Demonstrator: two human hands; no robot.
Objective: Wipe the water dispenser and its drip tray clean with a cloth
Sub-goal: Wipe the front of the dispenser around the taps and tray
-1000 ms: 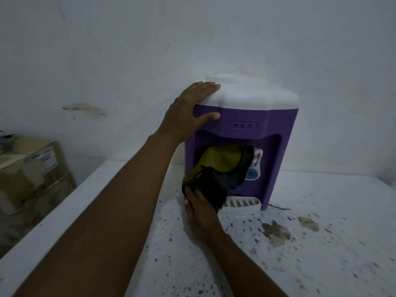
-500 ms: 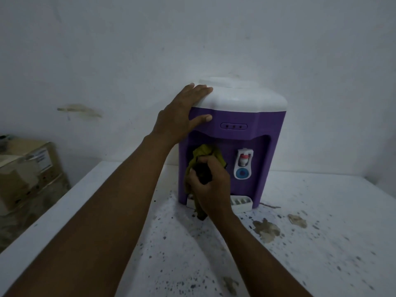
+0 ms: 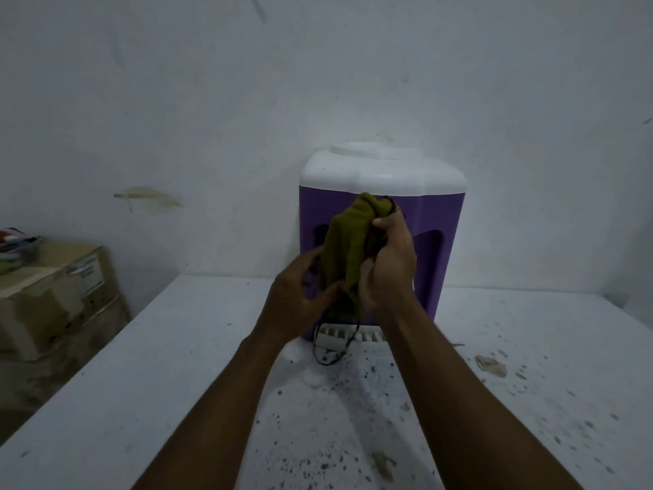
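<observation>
White counter (image 3: pixel 141 383), speckled dark and stained, against a marked white wall (image 3: pixel 212 100); cardboard boxes (image 3: pixel 53 295) at left. Purple water dispenser (image 3: pixel 438 221) with white top stands at the wall, drip tray (image 3: pixel 367 335) at its base. Olive cloth (image 3: pixel 348 238) is bunched in front of the dispenser: right hand (image 3: pixel 392 263) grips its top, left hand (image 3: pixel 300 305) pinches its lower part.

Dim light. At nine o'clock a brownish smear (image 3: pixel 146 196) marks the grey-white wall (image 3: pixel 212 83); further out stand cardboard boxes (image 3: pixel 53 298). A speckled white counter (image 3: pixel 530 401) spreads at six o'clock.
</observation>
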